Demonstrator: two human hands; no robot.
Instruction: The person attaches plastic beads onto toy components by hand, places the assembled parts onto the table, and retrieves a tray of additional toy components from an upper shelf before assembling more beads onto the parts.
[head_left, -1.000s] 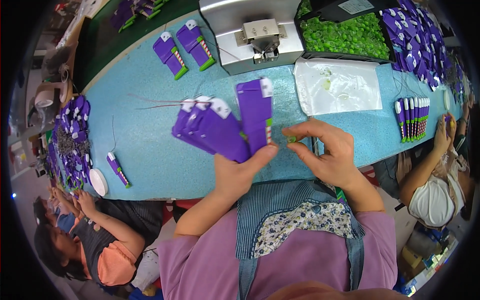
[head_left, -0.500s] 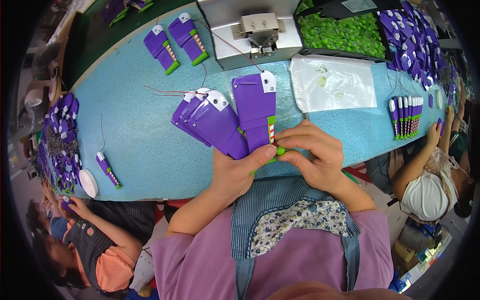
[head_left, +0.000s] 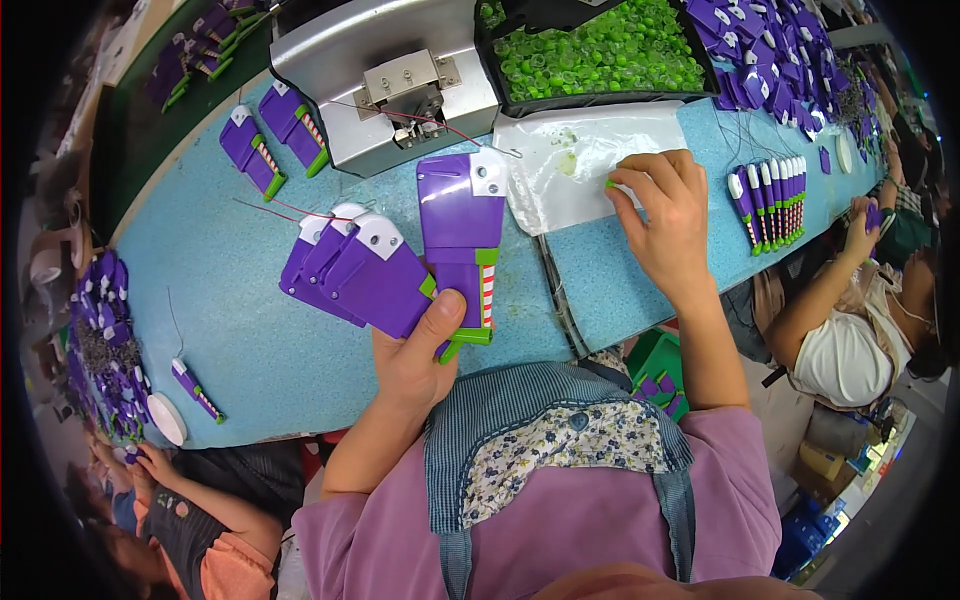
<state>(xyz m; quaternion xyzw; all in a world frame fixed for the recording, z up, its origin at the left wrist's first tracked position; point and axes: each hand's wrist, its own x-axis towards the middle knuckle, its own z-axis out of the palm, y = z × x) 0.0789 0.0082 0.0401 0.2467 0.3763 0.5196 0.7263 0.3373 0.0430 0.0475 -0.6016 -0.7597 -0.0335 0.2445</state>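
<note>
Purple pieces (head_left: 446, 207) have red-striped white strips (head_left: 488, 297).

A blue apron (head_left: 560, 435) — floral-panelled — covers a mauve shirt (head_left: 575, 525).

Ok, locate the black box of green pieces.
In the head view, the black box sits right of top centre, between the silver machine and the purple pile.
</note>
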